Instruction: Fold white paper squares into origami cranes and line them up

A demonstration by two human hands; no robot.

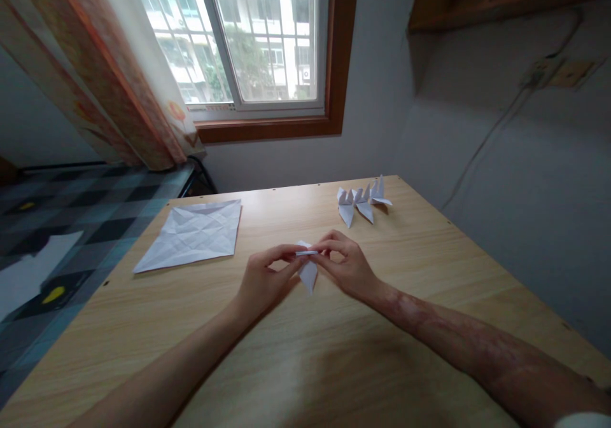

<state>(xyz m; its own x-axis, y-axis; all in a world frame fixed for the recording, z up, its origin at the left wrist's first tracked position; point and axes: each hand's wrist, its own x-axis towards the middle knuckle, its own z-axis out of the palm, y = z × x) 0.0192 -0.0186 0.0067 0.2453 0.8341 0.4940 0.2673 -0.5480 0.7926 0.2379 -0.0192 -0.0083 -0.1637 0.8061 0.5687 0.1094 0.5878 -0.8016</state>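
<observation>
Between my two hands, above the middle of the table, is a small white folded-paper figure (308, 276) with a pointed flap hanging down toward me. My left hand (273, 274) pinches its left side between thumb and fingers. On the right side, my right hand (344, 261) grips it the same way, its fingertips almost meeting the left ones. The fingers cover part of the folds. Farther back to the right stand three white origami figures (365, 208) in a row, with upright points and flaps spread toward me.
A creased white paper sheet (195, 231) lies at the table's far left. The wooden table (382, 364) ends against the wall below a window (272, 40). Left of it is a checked bed cover (109, 208) with loose paper (35, 272). A cord (487, 138) hangs along the right wall.
</observation>
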